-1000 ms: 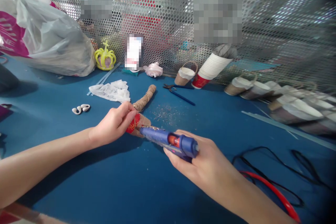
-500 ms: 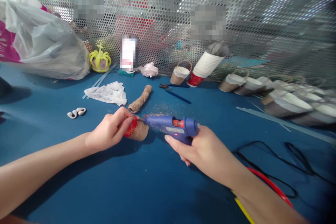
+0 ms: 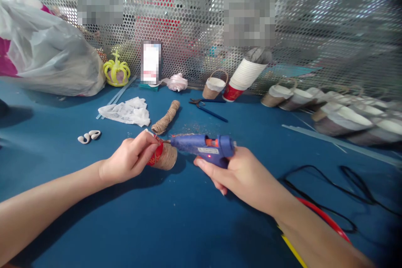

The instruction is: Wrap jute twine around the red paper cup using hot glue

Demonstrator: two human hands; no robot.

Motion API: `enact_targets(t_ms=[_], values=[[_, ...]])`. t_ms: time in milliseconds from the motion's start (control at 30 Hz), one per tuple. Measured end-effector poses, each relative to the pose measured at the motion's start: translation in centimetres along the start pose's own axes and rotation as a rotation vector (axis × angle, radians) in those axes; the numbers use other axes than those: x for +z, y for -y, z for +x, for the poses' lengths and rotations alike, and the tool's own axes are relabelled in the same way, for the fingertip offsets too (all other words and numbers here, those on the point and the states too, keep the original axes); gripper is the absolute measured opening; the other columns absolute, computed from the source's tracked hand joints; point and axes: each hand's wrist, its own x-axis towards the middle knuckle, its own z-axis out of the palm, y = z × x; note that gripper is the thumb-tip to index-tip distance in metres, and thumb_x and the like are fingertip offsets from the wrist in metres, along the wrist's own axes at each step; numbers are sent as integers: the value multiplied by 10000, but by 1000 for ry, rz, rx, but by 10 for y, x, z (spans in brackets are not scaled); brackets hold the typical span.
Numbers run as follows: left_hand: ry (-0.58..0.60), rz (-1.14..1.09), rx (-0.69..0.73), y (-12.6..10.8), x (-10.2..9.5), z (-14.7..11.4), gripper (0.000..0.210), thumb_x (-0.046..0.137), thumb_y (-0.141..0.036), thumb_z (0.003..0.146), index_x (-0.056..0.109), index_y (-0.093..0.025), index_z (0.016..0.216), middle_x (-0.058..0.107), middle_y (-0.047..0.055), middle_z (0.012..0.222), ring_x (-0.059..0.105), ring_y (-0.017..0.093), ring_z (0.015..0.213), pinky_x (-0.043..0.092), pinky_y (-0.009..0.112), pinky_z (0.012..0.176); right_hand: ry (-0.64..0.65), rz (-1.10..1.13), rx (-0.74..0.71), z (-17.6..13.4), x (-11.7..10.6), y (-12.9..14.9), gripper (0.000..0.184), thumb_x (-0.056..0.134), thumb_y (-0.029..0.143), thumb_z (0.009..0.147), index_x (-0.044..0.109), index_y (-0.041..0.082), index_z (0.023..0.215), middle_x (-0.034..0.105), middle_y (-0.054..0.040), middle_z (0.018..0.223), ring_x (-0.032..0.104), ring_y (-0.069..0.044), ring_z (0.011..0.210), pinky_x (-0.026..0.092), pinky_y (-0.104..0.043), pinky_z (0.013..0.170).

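My left hand is closed on the rim end of a red paper cup, which lies on its side on the blue table. Brown twine is wound round the cup's base end. In my right hand is a blue glue gun with a red light lit. Its nozzle points left and meets the cup near my left fingertips; whether it touches cannot be made out. Behind the cup lies a bundle of twine. My left fingers hide part of the cup.
Pliers, a crumpled white sheet and white earbuds lie behind my hands. Stacked cups and several twine-wrapped little baskets line the perforated screen. A plastic bag sits left; a black cord lies right.
The view has shifted slightly. Both hands keep their holds on the cup and the glue gun, with the nozzle still at the cup.
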Motion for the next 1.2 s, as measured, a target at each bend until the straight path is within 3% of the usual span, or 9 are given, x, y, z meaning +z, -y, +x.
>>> enact_targets(t_ms=[300, 600, 800, 1200], values=[[1, 0, 2, 0, 0, 0, 82, 386, -135, 867, 451, -182, 854, 570, -20, 655, 513, 66, 479, 398, 159, 455, -4, 14, -9, 0, 1, 3, 335, 542, 347, 768, 442, 199, 484, 487, 42, 389, 476, -89, 362, 429, -205, 421], [-10, -69, -171, 2, 2, 0, 110, 380, -200, 898, 484, -172, 875, 630, 15, 744, 569, 89, 564, 441, 186, 523, 18, -16, -11, -10, 5, 8, 267, 536, 330, 757, 439, 210, 540, 466, 51, 396, 448, -90, 341, 398, -204, 370], [-16, -91, -283, -1, 1, 3, 134, 383, -242, 897, 473, -169, 832, 579, -15, 647, 514, 92, 531, 407, 194, 509, -89, -180, -152, -14, 12, 8, 183, 547, 282, 742, 480, 206, 590, 515, 34, 507, 454, -105, 456, 396, -219, 445], [-12, -114, -343, 1, 3, 4, 155, 376, -266, 897, 464, -161, 826, 533, -28, 627, 470, 84, 520, 378, 191, 501, -63, -185, -215, -16, 15, 9, 155, 535, 248, 751, 489, 203, 609, 516, 28, 551, 475, -109, 511, 397, -210, 474]])
